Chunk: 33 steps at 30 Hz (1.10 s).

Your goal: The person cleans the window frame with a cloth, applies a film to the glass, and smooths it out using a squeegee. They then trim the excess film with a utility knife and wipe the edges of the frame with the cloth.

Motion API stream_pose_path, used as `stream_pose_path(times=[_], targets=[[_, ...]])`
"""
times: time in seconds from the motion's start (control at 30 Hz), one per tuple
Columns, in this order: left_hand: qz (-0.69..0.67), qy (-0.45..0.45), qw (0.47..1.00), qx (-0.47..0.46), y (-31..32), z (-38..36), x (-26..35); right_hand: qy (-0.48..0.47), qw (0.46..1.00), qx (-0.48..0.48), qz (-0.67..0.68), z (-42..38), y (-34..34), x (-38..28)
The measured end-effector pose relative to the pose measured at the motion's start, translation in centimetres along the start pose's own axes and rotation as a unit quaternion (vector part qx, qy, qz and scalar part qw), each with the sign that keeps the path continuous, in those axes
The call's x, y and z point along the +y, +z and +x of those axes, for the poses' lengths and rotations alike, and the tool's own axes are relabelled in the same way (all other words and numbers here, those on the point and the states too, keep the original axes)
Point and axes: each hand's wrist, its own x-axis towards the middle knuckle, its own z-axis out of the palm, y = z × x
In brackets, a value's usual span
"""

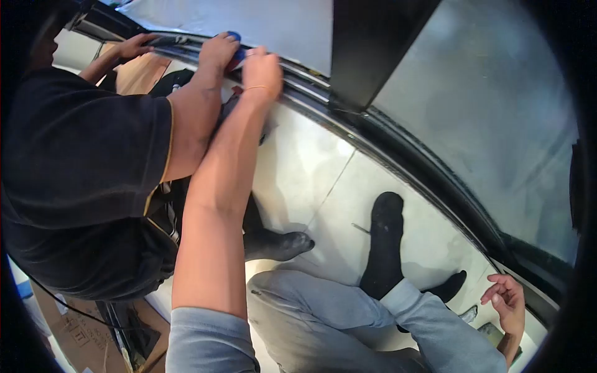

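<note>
- Right hand (509, 304) is half open at near right, fingers loosely curled beside the dark curved frame (429, 165); whether they touch it I cannot tell.
- Left hand (261, 74) reaches to the far side, fingers bent at the same frame; blur hides whether they grip anything.
- Grey trousers (311, 304) fill the near middle, and a black-socked foot (384, 242) rests on the pale floor (317, 161).
- Cardboard (74, 336) lies at near left.
- A co-worker in a black shirt (81, 149) leans in from the left.
- The frame runs from far left to near right; at its far part, one co-worker's hand (217, 53) is at a blue object (234, 37), just left of the left hand.
- Beyond the frame, a glassy panel (472, 112) spans the far right.
</note>
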Motion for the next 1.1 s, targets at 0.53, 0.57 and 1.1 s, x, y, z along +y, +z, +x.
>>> stream_pose_path(times=[0.53, 0.57, 1.1], targets=[[-0.235, 0.029, 0.971, 0.027, -2.4, -4.2, 8.6, -0.007, 1.0, -0.013, 0.014, 0.2, -0.5, 0.6], [-0.24, 0.022, 0.969, 0.046, -1.9, -3.8, 8.3, -0.009, 1.0, -0.008, 0.01, 0.1, -0.5, 0.8], [-0.235, -0.035, 0.96, 0.147, -6.5, -3.9, 2.0, 0.003, 0.999, -0.017, 0.041, 0.1, -0.7, 1.3]])
